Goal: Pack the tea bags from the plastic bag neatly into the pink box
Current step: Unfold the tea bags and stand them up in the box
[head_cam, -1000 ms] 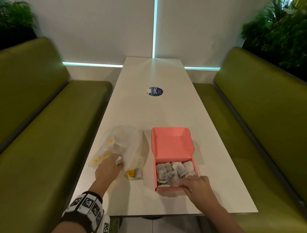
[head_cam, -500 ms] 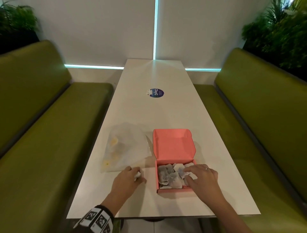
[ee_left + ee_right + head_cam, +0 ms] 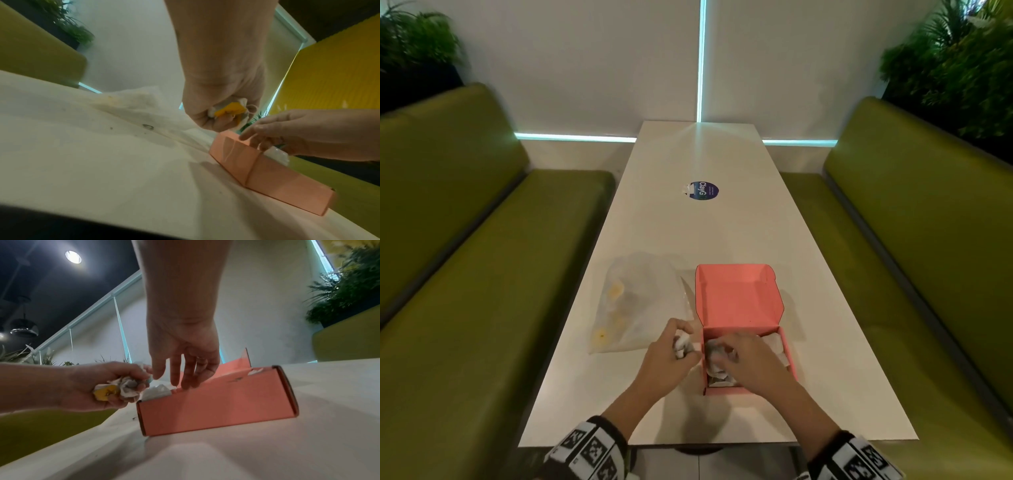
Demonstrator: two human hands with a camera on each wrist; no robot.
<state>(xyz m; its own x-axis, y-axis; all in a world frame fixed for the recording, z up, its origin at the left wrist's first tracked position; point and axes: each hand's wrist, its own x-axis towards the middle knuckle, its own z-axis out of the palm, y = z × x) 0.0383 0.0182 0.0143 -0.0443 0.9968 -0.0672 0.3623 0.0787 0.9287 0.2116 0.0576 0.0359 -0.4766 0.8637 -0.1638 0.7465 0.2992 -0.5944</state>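
Dim indoor scene, lit chiefly from above: a round ceiling lamp [image 3: 73, 256] flares white in the right wrist view, and cyan light strips [image 3: 701, 61] glow along the wall. The white table [image 3: 722, 233] carries a soft sheen at its far end and diffuse shadows near the hands. Wide-angle bending curves the edges. The wrist views are soft and motion-smeared; the left has a dark lower corner.

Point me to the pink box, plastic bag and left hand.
pink box [image 3: 216, 404], right wrist view, near side wall.
plastic bag [image 3: 640, 308], head view, flat middle.
left hand [image 3: 666, 359], head view, back of hand.
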